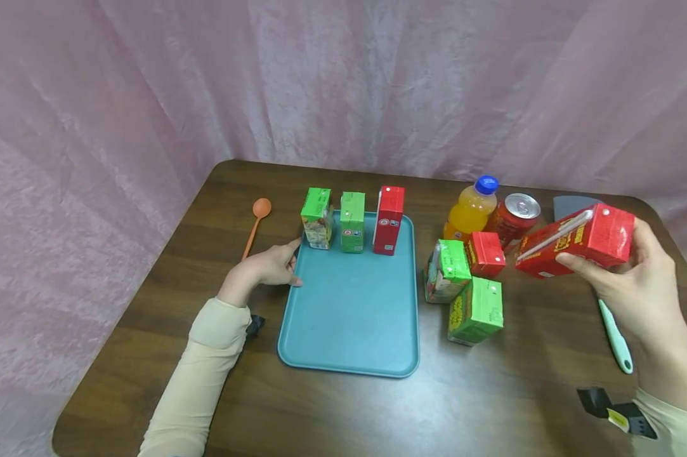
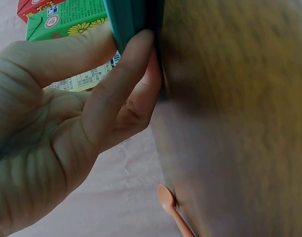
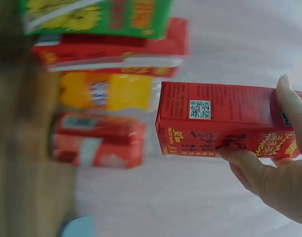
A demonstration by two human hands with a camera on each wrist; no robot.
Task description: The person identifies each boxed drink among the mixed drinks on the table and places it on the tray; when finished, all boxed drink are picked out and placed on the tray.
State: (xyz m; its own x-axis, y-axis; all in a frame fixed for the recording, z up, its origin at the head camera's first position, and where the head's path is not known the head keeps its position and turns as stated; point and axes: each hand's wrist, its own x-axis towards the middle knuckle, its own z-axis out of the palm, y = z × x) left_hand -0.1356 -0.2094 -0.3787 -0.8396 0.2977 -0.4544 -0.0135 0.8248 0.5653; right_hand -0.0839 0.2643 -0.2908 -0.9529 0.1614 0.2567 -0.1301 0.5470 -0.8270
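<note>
My left hand (image 1: pixel 270 264) pinches the left rim of a blue-green tray (image 1: pixel 351 311), thumb on top and fingers beneath, as the left wrist view shows. Along the tray's far end stand a green drink carton (image 1: pixel 317 219), a second green carton (image 1: pixel 352 222) and a red one (image 1: pixel 389 222). On the right, my right hand (image 1: pixel 642 285) grips a red drink carton (image 1: pixel 577 238) with a wrapped straw on its side. That carton is tilted and held up off the table, its base pointing left; the right wrist view shows its printed side (image 3: pixel 215 118).
Right of the tray are two green cartons (image 1: pixel 447 271) (image 1: pixel 477 311), a red carton (image 1: pixel 484 254), an orange drink bottle (image 1: pixel 471 208) and a red can (image 1: pixel 514 219). A spatula (image 1: pixel 615 336) lies under the right arm; an orange spoon (image 1: pixel 257 219) lies left.
</note>
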